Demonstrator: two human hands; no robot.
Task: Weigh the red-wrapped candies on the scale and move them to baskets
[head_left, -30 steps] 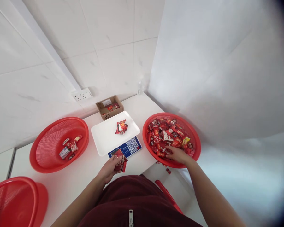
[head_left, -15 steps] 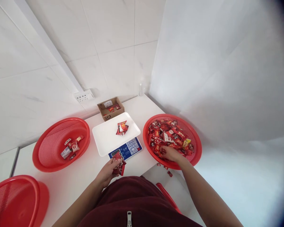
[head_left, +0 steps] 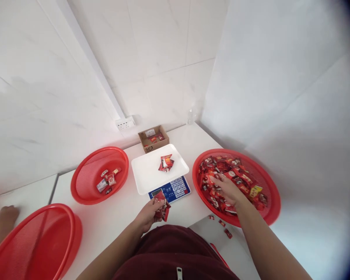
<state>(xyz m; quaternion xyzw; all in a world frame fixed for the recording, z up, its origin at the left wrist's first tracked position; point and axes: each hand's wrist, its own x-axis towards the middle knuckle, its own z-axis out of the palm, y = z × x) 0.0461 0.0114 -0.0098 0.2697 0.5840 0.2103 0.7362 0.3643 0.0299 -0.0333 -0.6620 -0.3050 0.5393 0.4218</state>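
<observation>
Candy packets [head_left: 162, 205] in red wrappers sit bunched in the left hand [head_left: 149, 213], with the fingers curled tight around them, just at 6 o'clock from the scale's blue keypad [head_left: 175, 188]. The right hand [head_left: 228, 189] lies flat in the big red basket [head_left: 268, 217] at 3 o'clock, fingers spread wide on the pile of candies [head_left: 236, 179]; I cannot tell if it holds any. The white scale tray [head_left: 147, 175] at 12 o'clock has a few red packets [head_left: 166, 162] on it. Behind it is a small cardboard box [head_left: 153, 138]. Another red basket [head_left: 87, 190] at 10 o'clock has a few packets inside. A third red basket [head_left: 37, 249] is at 8 o'clock, and another person's hand [head_left: 4, 217] rests just beside it. Some loose candies [head_left: 221, 225] lie near the big basket's rim.
</observation>
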